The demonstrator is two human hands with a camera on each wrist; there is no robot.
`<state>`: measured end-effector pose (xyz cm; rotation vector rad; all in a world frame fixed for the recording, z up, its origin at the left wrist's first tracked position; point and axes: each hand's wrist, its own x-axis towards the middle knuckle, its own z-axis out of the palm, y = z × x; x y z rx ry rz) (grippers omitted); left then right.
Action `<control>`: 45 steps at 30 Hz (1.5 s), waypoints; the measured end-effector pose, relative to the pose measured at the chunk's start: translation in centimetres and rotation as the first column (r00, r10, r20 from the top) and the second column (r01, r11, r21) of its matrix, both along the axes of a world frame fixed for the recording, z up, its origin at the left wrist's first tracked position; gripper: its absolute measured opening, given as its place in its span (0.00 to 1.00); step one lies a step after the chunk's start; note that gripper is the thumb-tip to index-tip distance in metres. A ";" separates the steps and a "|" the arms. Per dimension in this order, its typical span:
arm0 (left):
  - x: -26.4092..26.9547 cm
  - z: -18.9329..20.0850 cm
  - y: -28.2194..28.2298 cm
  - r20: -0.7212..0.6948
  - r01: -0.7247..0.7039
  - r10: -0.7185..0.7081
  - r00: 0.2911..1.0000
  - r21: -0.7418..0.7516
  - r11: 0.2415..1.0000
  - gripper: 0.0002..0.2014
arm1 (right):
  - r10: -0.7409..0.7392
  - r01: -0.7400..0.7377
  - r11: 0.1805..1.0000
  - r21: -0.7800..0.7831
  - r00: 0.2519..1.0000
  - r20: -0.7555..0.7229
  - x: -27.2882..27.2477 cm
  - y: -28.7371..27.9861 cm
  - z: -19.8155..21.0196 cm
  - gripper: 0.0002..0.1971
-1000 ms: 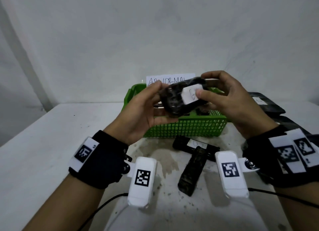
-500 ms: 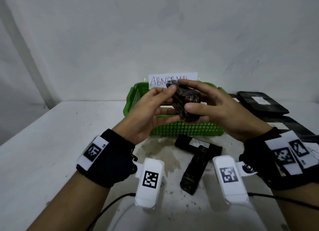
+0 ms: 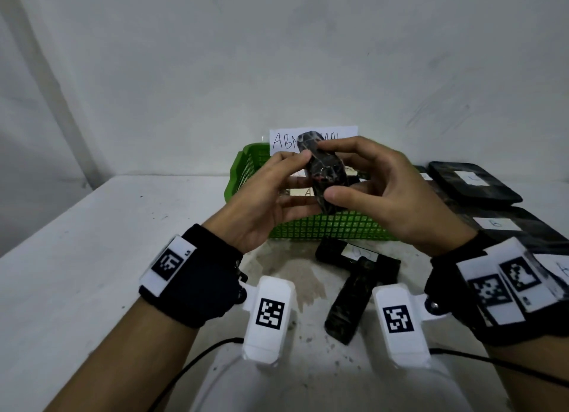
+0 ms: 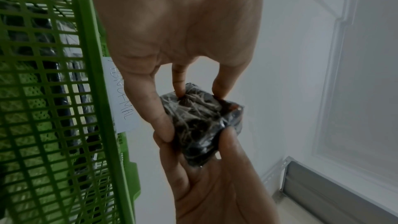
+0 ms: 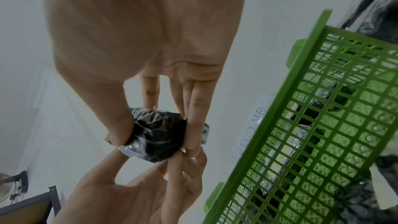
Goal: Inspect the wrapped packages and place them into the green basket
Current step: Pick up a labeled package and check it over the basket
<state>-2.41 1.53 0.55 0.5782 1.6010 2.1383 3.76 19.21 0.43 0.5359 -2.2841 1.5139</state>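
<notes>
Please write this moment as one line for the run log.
stage: inspecting | left hand: pinches wrapped package | right hand: pinches same package | package: above green basket | two packages on table

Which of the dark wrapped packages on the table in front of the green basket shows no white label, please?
The long package lying nearer the person, end-on toward the basket; the other package behind it shows a white label.

A paper sign (image 3: 314, 138), seemingly reading "ABNORMAL", stands against the white wall (image 3: 277, 57).
</notes>
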 end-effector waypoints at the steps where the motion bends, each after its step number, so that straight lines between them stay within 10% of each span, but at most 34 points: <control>1: 0.0 0.0 0.0 0.000 0.002 -0.002 1.000 -0.002 1.000 0.14 | -0.013 0.013 1.000 0.026 1.000 0.011 0.0 0.2 0.0 0.27; 9: -0.5 -0.2 0.1 -0.169 -0.068 0.084 0.982 0.098 0.993 0.20 | -0.026 0.062 0.975 -0.213 0.985 0.170 -0.4 0.9 0.4 0.35; 21: -0.5 -0.8 -0.3 -0.452 -0.104 0.022 0.892 -0.157 0.982 0.31 | -0.228 0.231 0.973 -0.010 0.967 0.111 -0.6 0.1 -0.3 0.16; 34: -0.1 -1.5 0.4 -0.771 -0.217 0.075 0.632 -0.083 0.973 0.33 | 0.063 0.049 0.932 -0.358 0.954 0.294 -0.3 0.3 0.3 0.31; 39: -0.3 -1.3 0.1 -0.747 -0.178 0.082 0.660 -0.049 0.983 0.27 | -0.061 0.117 0.941 -0.317 0.982 0.179 -0.6 0.3 0.1 0.32; 45: -0.5 -0.8 0.0 -0.261 -0.048 0.034 0.965 -0.046 0.998 0.22 | -0.012 0.023 0.986 -0.165 0.998 0.067 -0.1 0.3 0.3 0.50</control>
